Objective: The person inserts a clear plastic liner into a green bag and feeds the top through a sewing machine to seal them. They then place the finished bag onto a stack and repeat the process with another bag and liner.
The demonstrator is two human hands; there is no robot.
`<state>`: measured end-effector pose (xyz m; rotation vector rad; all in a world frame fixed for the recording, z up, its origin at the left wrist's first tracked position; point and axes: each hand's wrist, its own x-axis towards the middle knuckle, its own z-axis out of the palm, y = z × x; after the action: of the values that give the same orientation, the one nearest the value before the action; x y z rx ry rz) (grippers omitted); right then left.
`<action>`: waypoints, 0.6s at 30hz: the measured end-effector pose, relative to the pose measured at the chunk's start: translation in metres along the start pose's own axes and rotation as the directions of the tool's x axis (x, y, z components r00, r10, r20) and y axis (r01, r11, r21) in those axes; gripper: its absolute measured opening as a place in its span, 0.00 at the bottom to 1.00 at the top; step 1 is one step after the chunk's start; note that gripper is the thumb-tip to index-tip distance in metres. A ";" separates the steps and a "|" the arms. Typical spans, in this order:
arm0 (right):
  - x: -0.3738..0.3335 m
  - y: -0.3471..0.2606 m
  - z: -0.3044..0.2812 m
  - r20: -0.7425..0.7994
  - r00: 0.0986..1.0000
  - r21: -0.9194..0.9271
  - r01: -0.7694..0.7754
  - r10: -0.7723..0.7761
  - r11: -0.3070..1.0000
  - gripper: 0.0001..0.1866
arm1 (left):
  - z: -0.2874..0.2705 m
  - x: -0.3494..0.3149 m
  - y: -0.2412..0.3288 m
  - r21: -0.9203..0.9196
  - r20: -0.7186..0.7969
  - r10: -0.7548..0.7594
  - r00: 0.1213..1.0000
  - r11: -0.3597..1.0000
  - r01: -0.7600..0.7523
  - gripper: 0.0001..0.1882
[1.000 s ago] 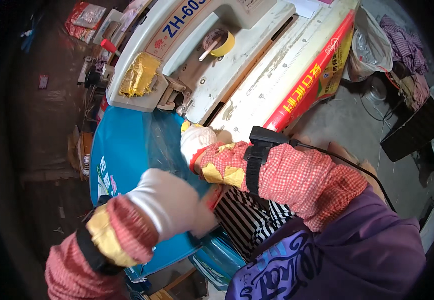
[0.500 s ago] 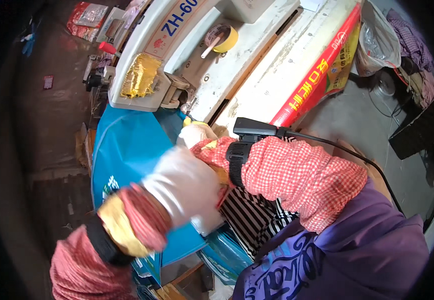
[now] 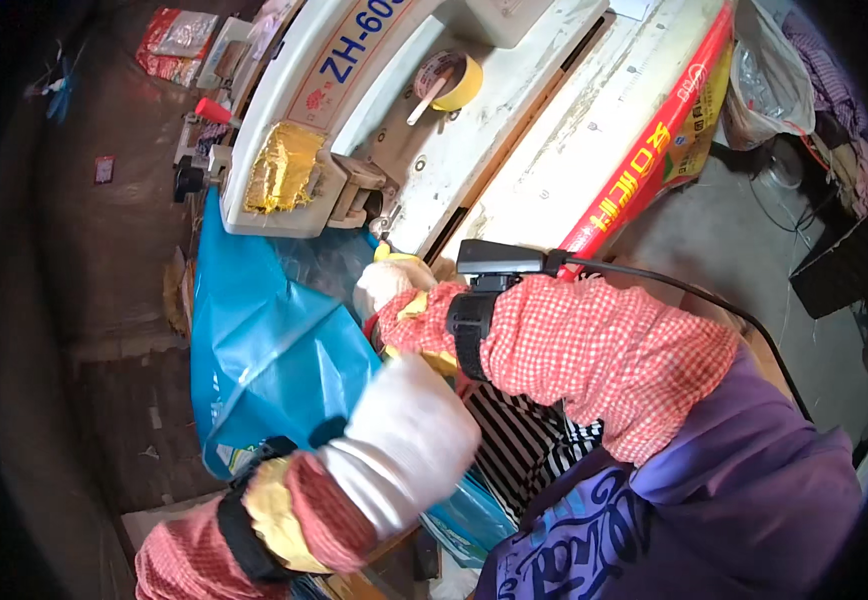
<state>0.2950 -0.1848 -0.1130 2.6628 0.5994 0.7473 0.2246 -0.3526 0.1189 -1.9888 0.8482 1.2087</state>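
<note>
A glossy blue plastic sheet (image 3: pixel 274 350) hangs in folds from beneath the head of a white sewing machine (image 3: pixel 284 190). My right hand (image 3: pixel 392 282), in a white glove with yellow fingertips, is close to the needle area with its fingers curled at the sheet's upper edge. Below it, my left hand (image 3: pixel 409 440), also white-gloved, is lower and nearer to me, over the near side of the sheet. Its fingers are turned away and hidden, so its grip does not show. Checked red sleeves cover both forearms, each with a black strap.
A yellow tape roll (image 3: pixel 457 82) with a small stick lies on the machine bed. The red-and-yellow printed covering (image 3: pixel 644 150) runs along the table's right edge. A clear plastic bag (image 3: pixel 769 85) hangs beyond it. A black cable (image 3: pixel 674 277) trails from my right wrist device.
My left hand has moved down and slightly right. The blue sheet, spread flatter before, is now bunched into folds. My right hand has stayed near the needle.
</note>
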 end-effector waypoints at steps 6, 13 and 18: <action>0.030 -0.016 0.009 -0.428 0.588 -0.862 -0.494 0.686 -0.114 0.13 | -0.025 -0.060 -0.075 -0.025 -0.194 -0.173 0.966 0.985 0.171 0.22; -0.010 0.004 0.019 -0.242 0.955 -0.894 -0.289 -0.175 -0.343 0.10 | 0.009 -0.045 0.019 -0.272 0.074 0.066 0.995 0.961 -0.043 0.07; -0.019 0.029 0.026 -0.088 0.982 -0.775 -0.173 -0.168 -0.608 0.11 | 0.008 -0.007 0.043 -0.328 -0.299 -0.152 0.942 0.944 0.048 0.05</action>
<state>0.3030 -0.2235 -0.1305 0.4976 -0.2739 0.8114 0.1838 -0.3696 0.1133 -2.5090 0.7252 1.0253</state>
